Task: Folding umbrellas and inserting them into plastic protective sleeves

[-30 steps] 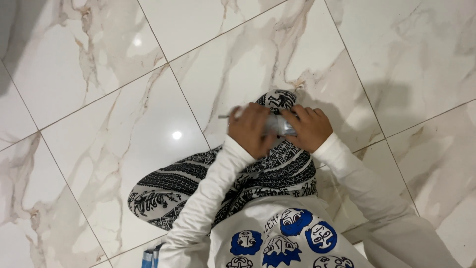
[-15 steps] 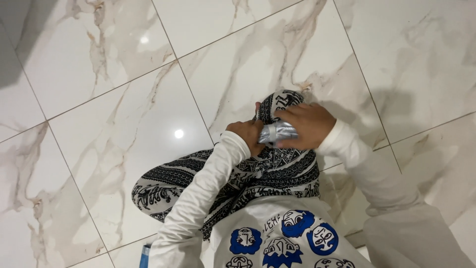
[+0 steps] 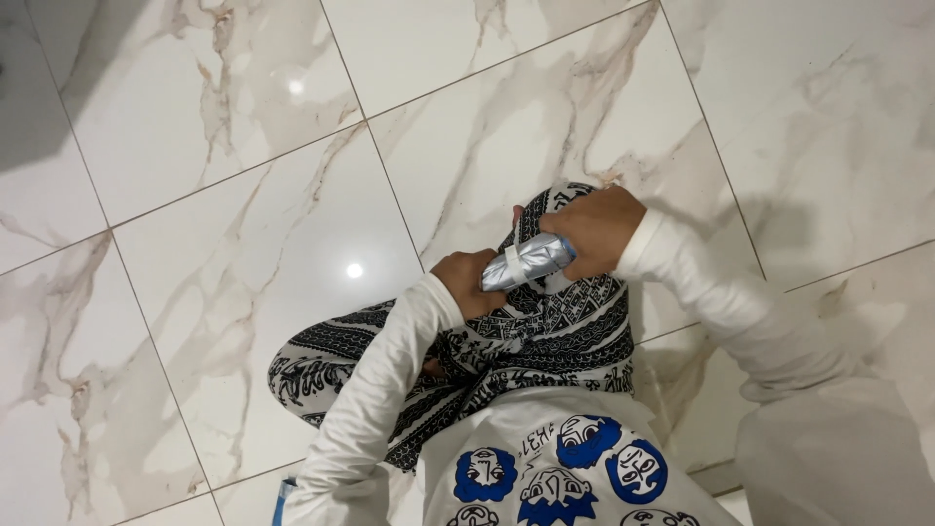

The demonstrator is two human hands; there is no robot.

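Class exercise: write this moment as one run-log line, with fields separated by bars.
left hand: grips silver pouch end | right hand: grips other end | pouch: over patterned trousers | floor: marble tiles

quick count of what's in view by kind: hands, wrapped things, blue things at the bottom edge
hands: 2, the left hand and the right hand, both on the packet
silver foil packet: 1, with a white band around it
small blue object at the bottom edge: 1, too cut off to identify
total: 4
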